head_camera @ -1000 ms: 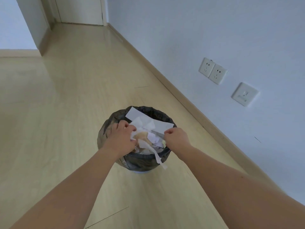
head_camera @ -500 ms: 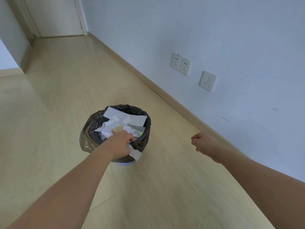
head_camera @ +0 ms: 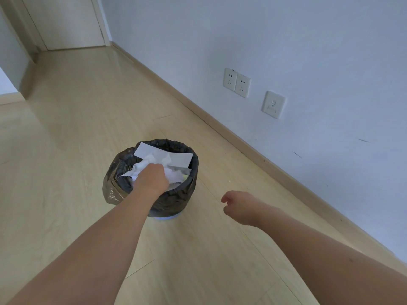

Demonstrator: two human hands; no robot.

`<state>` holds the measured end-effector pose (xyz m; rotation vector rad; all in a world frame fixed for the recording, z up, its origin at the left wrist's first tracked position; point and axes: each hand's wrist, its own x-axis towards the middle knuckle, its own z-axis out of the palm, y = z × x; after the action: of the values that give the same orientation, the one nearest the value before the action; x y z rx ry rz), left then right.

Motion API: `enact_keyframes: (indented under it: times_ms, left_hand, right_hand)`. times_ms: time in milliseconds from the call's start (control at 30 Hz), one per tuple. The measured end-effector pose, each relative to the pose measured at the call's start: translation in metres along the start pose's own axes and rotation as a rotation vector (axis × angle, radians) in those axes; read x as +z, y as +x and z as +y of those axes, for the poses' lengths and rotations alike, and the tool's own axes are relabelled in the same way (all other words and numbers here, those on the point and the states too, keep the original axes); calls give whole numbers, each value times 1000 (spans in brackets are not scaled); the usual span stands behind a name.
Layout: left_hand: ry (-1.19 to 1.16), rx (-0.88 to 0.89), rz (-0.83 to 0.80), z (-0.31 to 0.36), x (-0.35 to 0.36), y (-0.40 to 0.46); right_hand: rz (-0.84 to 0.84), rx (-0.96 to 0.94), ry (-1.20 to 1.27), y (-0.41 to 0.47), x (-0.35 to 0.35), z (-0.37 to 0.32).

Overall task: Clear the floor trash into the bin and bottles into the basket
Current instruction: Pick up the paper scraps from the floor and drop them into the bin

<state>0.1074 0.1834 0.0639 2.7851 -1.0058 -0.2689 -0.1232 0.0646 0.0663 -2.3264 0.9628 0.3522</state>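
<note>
Bin (head_camera: pixel 176 199) was stuffed w/ paper trash (head_camera: pixel 163 158); left hand (head_camera: pixel 152 179) pressed it down, fingers hidden. Right hand (head_camera: pixel 240 206), at 3 o'clock of bin, hung loosely curled, empty. No bottles or basket in sight, so that part's prob. left.

Black bag (head_camera: pixel 174 200) lining bin, white crumpled paper (head_camera: pixel 164 158), pale wood-grain floor (head_camera: pixel 77 128), white sockets (head_camera: pixel 236 82)

Soft, even daylight; a pale sheen on the floor (head_camera: pixel 92 89) at upper left. Wide-angle bending at edges, slight softness throughout.
</note>
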Motion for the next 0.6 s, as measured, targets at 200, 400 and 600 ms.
enact_keyframes:
  times_ms: [200, 400, 600]
  left_hand:
    - [-22, 222, 95, 80, -20, -13]
    - [96, 614, -205, 242, 24, -82]
    - [186, 766, -532, 346, 136, -183]
  right_hand:
    - [-12, 155, -149, -49, -41, 103]
    - [7, 396, -87, -139, -45, 250]
    - [26, 594, 60, -223, 8, 375]
